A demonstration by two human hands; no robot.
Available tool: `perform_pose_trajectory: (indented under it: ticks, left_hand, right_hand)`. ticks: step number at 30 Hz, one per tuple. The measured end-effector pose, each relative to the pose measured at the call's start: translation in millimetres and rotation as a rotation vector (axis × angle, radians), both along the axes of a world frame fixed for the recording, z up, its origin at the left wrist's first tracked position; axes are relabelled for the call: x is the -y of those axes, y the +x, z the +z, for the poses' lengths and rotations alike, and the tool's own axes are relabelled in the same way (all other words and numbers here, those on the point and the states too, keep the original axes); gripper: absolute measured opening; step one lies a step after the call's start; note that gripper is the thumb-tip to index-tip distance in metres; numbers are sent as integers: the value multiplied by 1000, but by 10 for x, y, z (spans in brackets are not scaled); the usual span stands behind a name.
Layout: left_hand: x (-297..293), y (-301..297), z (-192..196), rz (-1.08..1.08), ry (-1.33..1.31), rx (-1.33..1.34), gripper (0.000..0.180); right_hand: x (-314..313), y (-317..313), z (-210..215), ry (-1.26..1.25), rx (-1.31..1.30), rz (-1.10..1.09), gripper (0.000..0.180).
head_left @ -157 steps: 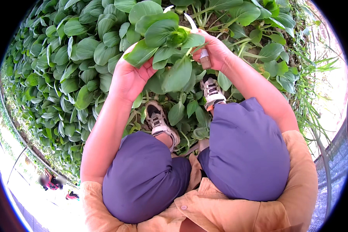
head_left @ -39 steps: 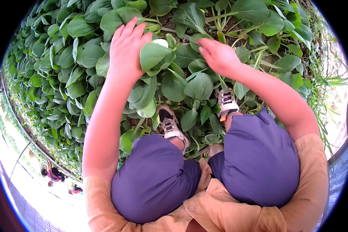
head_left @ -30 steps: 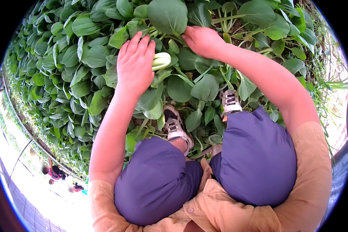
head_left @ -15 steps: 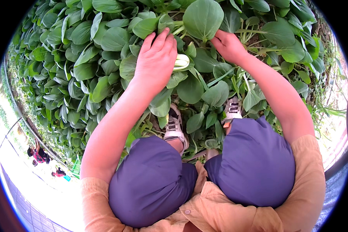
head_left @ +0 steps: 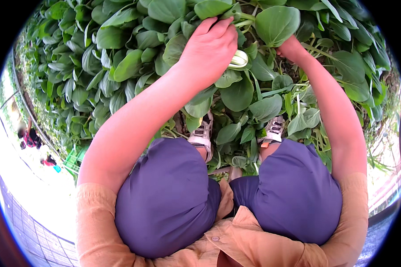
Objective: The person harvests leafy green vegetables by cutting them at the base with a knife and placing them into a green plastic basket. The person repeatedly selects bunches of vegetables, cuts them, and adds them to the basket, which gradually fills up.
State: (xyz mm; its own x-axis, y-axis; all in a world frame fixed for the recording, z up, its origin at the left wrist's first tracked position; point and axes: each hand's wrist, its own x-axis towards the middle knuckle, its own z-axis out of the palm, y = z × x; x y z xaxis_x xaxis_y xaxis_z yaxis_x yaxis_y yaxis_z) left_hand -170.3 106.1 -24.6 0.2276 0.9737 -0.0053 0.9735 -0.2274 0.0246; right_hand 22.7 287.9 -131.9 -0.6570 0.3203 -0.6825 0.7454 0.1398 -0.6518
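Fingers of left hand (head_left: 209, 51) curled around pale, smooth stalk (head_left: 239, 58), right hand (head_left: 291, 48) fingers hidden under broad glossy leaf (head_left: 277, 24)

Strong daylight fills the scene. The broad, glossy green leaves (head_left: 120, 66) carry small white glints, and dark shadow pools between them near the ground. The pale paved strip (head_left: 26, 187) at the left rim is blown out almost to white, as is the lower right rim. The fisheye lens bends lines there and frames everything in a black circle. The centre is sharp; the bare left hand (head_left: 209, 49) shows no motion blur.
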Motion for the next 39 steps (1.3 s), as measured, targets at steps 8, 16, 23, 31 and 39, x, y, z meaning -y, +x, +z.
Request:
perform_pose_trajectory:
  ticks: [8,16,23,31,39]
  left_hand:
    - [40,-25,15,31,-52,-7,42]
    - [43,-14,-15,56,-81,61,40]
    - [40,-101,265,60,-104,272,58]
    - [14,-12,369,38,-134,280,64]
    - [80,24,443,45,-165,401,52]
  right_hand:
    - [136,-188,189,-10,-127,-70,27]
    - [365,-257,-68,270,-116,159,24]
    - [401,271,188,383,-119,-201,34]
    - [142,-202,215,-81,-310,-314,43]
    - [214,-350,-383,471,-623,-44,52]
